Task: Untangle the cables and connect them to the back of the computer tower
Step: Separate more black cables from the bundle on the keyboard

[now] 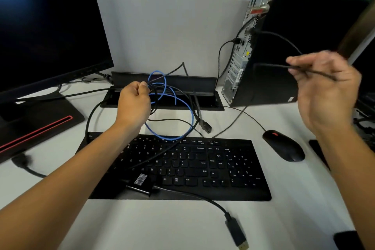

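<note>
A blue cable (172,105) is looping through black cables (183,122) at mid-frame. The keyboard (203,168), mouse (284,146) and tower (294,50) are showing black, the mouse wearing a red spot. At lower left, a red stripe is running along the black monitor base (36,126). The desk (162,225) is showing white.

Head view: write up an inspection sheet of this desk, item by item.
Surface: white desk, open cable hatch at the back.
Job's things: computer tower standing at right, rear ports facing left, some black leads already plugged in.
Clutter: keyboard, mouse, small labelled adapter lying on the keyboard.
Grips: left hand pinches the tangled bundle; right hand pinches a black cable.
Cables: blue cable looped with black ones; loose connector near the front edge.
Surroundings: dark monitor at left, grey partition behind.
</note>
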